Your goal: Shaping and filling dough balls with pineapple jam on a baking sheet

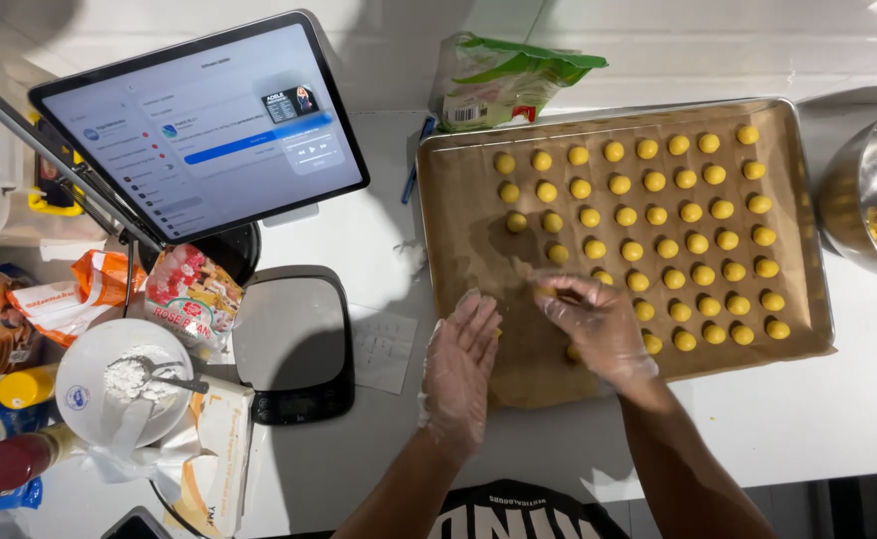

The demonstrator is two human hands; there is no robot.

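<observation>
A metal baking tray [438, 150] lined with brown paper holds several rows of small yellow dough balls [658, 215], filling its right part. My right hand [598, 324], in a clear glove, hovers over the tray's near middle with fingertips pinched at a yellow ball beside the rows. My left hand [458, 364], also gloved, is flat with fingers together over the tray's near left corner, holding nothing that I can see.
A steel bowl [863, 190] with yellow dough stands right of the tray. A tablet on a stand [199, 125], a kitchen scale [293, 344], a white bowl of flour with a spoon [124, 384], packets and bottles crowd the left. A green bag [498, 80] lies behind the tray.
</observation>
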